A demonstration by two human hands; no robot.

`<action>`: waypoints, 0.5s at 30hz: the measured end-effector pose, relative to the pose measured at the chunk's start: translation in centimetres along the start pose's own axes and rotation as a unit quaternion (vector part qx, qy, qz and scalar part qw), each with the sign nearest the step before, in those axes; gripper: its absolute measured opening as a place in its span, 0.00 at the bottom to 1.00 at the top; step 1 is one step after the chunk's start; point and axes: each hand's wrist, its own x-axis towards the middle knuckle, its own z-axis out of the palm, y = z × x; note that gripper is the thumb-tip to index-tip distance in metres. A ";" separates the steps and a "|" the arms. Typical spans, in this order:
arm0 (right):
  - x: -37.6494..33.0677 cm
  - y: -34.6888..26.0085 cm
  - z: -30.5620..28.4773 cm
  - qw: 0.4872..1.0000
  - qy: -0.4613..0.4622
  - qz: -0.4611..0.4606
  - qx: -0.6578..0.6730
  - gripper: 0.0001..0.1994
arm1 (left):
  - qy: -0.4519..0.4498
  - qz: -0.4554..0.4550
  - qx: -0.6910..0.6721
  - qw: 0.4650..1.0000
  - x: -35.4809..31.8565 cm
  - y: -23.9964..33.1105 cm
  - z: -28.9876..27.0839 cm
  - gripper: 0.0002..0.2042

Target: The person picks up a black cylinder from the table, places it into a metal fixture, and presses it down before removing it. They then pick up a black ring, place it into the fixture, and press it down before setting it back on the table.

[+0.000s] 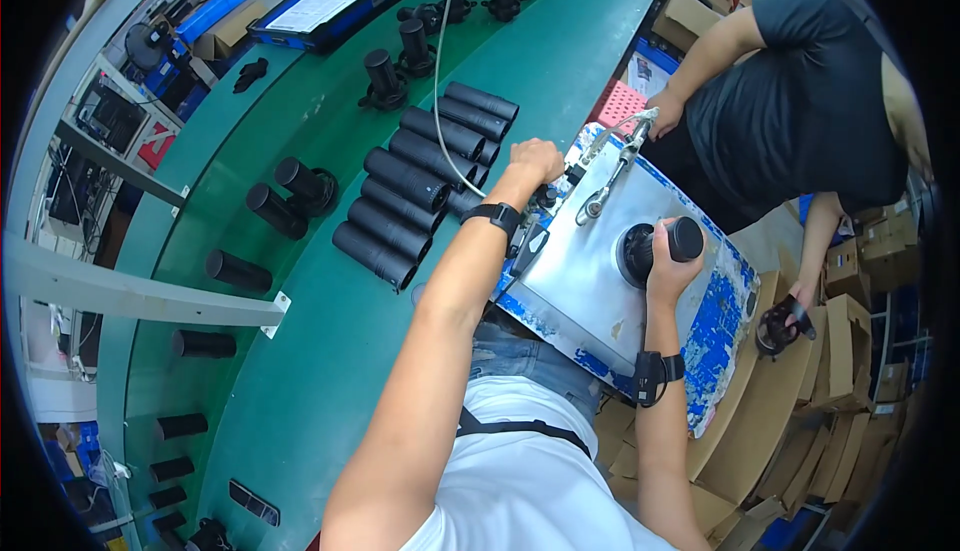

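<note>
The right hand wraps the black part, seemingly steadying it over the metal plate. Far left, the left hand curls; whether it grips anything, I cannot tell.

A factory workshop: long green workbench, rows of black cylinders, cardboard boxes.

A green bench stands left — cardboard boxes right.
</note>
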 end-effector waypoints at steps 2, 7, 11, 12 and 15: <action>0.4 -0.2 0.1 1.000 -0.002 -0.012 0.007 0.12 | 0.011 0.022 -0.012 1.000 0.1 -0.7 0.9 0.24; 0.5 -0.5 0.2 0.999 0.000 -0.043 -0.017 0.10 | 0.137 0.211 -0.129 0.959 -2.8 -4.7 -0.7 0.25; 6.1 -9.5 -4.6 0.981 -0.048 -0.144 0.122 0.25 | 0.374 0.376 -0.213 0.820 -15.9 1.5 -9.8 0.18; 6.5 -15.8 -6.3 0.978 -0.107 -0.069 0.163 0.34 | 0.390 0.496 -0.213 0.746 -18.6 4.0 -11.7 0.22; 4.9 -19.5 -3.8 0.960 -0.173 -0.169 0.142 0.44 | 0.467 0.518 -0.197 0.689 -26.0 7.6 -9.7 0.34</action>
